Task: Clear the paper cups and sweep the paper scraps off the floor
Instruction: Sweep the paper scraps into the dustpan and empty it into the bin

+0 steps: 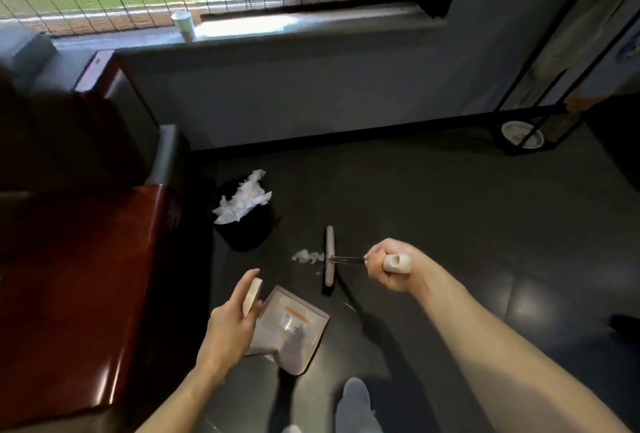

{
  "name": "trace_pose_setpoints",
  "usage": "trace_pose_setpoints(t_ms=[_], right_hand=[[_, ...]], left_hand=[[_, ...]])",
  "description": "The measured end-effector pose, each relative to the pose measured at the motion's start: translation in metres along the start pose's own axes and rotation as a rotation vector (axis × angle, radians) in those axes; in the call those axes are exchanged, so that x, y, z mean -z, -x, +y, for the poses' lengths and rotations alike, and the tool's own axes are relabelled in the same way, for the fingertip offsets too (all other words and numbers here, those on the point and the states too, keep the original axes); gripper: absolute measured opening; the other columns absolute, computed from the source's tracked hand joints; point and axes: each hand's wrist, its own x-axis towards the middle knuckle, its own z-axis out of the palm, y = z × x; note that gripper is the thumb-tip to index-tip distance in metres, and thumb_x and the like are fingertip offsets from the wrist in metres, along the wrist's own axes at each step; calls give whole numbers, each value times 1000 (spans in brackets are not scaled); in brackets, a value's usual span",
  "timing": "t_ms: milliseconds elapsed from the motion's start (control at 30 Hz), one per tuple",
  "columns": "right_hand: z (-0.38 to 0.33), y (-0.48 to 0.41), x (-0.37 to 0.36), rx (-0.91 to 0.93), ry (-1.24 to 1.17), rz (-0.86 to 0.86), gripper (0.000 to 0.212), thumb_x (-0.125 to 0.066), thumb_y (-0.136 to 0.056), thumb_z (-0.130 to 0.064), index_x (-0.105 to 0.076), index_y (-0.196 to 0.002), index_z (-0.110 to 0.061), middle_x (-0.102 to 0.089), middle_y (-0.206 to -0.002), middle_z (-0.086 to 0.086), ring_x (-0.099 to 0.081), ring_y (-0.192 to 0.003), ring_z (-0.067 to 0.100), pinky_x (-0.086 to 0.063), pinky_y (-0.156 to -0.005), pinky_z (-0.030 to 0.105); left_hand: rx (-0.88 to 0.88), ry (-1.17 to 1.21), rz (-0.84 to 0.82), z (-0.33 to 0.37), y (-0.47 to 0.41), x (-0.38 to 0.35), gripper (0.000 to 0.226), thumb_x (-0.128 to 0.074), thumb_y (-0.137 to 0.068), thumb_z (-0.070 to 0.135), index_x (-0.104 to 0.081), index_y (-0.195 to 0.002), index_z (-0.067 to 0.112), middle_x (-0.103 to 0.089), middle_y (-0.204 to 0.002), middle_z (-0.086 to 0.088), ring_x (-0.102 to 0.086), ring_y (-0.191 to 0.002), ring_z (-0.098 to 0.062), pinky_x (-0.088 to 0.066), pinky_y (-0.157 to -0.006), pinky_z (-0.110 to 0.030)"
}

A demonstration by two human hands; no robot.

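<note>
On the dark floor [450, 224], just ahead of the hands, small white torn paper scraps [306, 256] lie against the pale long-handled broom [329, 256] gripped by the right hand [388, 268]; the left hand [230, 325] holds the grey plastic dustpan [294, 325].

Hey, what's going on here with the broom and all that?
A person is sweeping. The right hand grips the long-handled broom with the pale flat head, set against the small white paper scraps on the dark floor. The left hand holds the grey plastic dustpan nearby, not yet under the scraps. A white paper cup stands on the windowsill, and the round black waste bin holds crumpled paper.
</note>
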Motion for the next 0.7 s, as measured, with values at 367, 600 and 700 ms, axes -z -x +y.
trace_pose_setpoints(t_ms=[367, 600, 700], right_hand=[[-63, -24, -6, 189, 1345, 246, 30, -41, -80, 1, -61, -99, -10, -45, -52, 4, -42, -39, 12, -37, -42, 21], [-53, -68, -5, 242, 1634, 152, 59, -40, -85, -4, -39, -143, -18, -56, -69, 3, -52, -50, 12, -44, -49, 23], [-29, -55, -8, 212, 1834, 97, 60, -39, -86, -10, -36, -146, -21, -60, -84, -1, -53, -57, 10, -44, -54, 22]], left_hand=[[147, 135, 213, 15, -36, -35, 50, -57, -91, 17, -46, -125, 51, -66, -88, -9, -60, -68, -20, -50, -70, -39], [154, 143, 244, 17, -78, -36, 50, -58, -91, 18, -47, -130, 46, -66, -97, -10, -62, -78, -19, -48, -72, -31], [158, 152, 239, 21, -84, -38, 49, -58, -91, 18, -46, -128, 47, -65, -96, -7, -62, -76, -16, -47, -69, -30]])
